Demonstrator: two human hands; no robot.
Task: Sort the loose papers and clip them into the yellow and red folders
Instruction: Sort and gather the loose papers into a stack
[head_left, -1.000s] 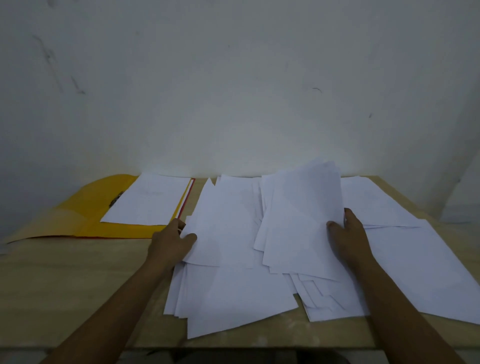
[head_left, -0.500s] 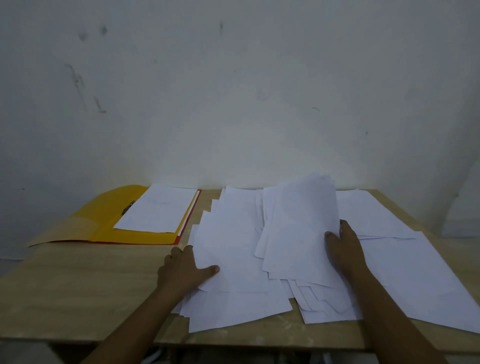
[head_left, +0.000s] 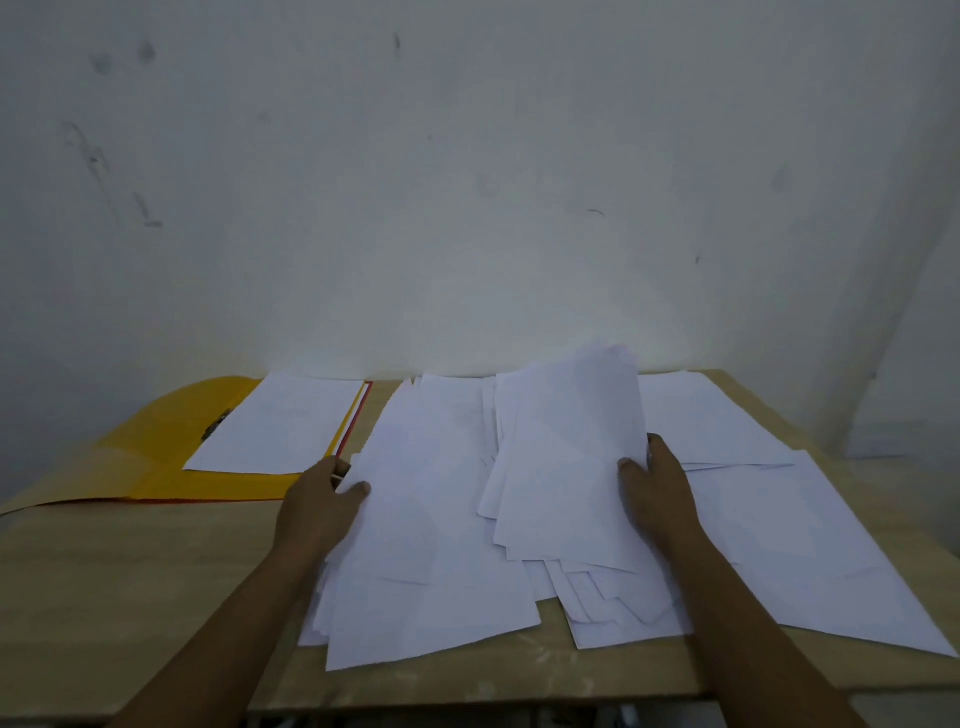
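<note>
Left hand (head_left: 322, 506) pinches the near-left loose papers (head_left: 431, 519), right hand (head_left: 657, 483) grips a raised sheaf (head_left: 566, 457), apparently to gather them for the open yellow folder (head_left: 156, 447).

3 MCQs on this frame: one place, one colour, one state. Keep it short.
1. Where does the open folder lie?
A. left of the loose papers
B. right of them
C. on top of them

2. The open folder's colour?
A. blue
B. yellow
C. green

3. What is the right hand doing?
A. hanging idle
B. pressing the wall
C. holding a lifted sheaf of sheets

Key: A, it sits by the table's left end; B, its open cover is yellow; C, thumb on the raised sheets' edge.
</note>
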